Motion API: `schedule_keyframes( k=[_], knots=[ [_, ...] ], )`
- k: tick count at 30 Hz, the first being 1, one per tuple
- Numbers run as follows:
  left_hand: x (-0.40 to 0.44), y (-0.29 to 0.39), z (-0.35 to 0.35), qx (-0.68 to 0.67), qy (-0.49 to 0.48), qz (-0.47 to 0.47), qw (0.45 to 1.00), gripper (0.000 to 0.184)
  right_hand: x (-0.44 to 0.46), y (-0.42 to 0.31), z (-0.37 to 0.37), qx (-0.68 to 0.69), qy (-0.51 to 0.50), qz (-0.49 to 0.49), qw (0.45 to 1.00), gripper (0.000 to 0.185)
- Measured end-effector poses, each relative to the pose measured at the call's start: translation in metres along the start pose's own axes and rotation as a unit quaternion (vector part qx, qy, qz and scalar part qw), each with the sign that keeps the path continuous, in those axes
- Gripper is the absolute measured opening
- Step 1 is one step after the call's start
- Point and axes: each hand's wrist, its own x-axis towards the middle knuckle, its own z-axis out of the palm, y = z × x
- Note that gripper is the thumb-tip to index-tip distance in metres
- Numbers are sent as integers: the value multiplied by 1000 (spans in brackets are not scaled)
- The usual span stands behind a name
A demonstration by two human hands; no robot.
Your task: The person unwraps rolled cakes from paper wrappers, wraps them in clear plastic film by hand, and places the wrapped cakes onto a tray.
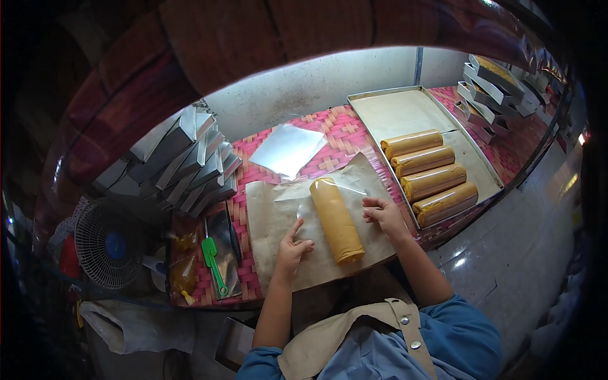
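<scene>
A golden-brown roll cake (337, 221) lies lengthwise on a sheet of brown paper (263, 209), with glossy clear plastic film (345, 186) about its far end. To its left is my left hand (292, 252), its index finger stretched forward and its thumb apart. On the other side, my right hand (385, 217) has bent, separated fingers close to the film's edge. Whether either hand touches the film cannot be made out. Beyond the paper rests a stack of clear plastic sheets (288, 149).
Several wrapped roll cakes (434, 182) lie on a paper-lined metal tray (500, 185) at right. Metal pans are stacked at left (196, 168) and far right (491, 88). A green spatula (211, 253) lies near a fan (109, 244). The table (345, 120) has a pink woven-pattern cover.
</scene>
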Motion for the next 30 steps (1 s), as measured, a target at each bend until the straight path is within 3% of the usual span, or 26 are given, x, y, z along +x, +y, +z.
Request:
schedule_keyframes(
  k=[2, 18, 20, 21, 22, 23, 24, 26, 27, 29, 30],
  knots=[
    [-1, 1, 1, -3, 15, -86, 996, 65, 0, -1, 1, -3, 8, 13, 1000, 28],
    [7, -18, -1, 114, 44, -33, 992, 52, 4, 18, -1, -73, 9, -1, 997, 24],
    [7, -14, 5, 293, 52, 5, 955, 51, -1, 12, 2, -143, 33, 31, 989, 23],
    [5, -12, 8, 292, 53, 5, 955, 51, -1, 13, 2, -143, 33, 31, 989, 23],
    [2, -8, 14, 411, 63, 14, 909, 51, -2, 13, 1, -285, 45, -105, 952, 23],
    [0, -4, 19, 522, 73, 23, 849, 51, -2, 12, 1, -415, 57, -237, 876, 23],
    [-3, -1, 24, 522, 73, 24, 849, 51, -4, 10, 2, -415, 57, -237, 876, 23],
    [-6, 5, 32, 608, 86, 189, 766, 47, -15, -14, 15, -480, 65, -283, 828, 25],
    [-5, 8, 37, 608, 85, 189, 767, 47, -20, -27, 22, -480, 66, -282, 828, 25],
    [2, 13, 49, 315, -20, 149, 937, 46, -27, -45, 39, -289, -67, -129, 946, 30],
    [6, 9, 55, 316, -20, 147, 937, 46, -25, -43, 44, -288, -66, -127, 947, 30]
  ],
)
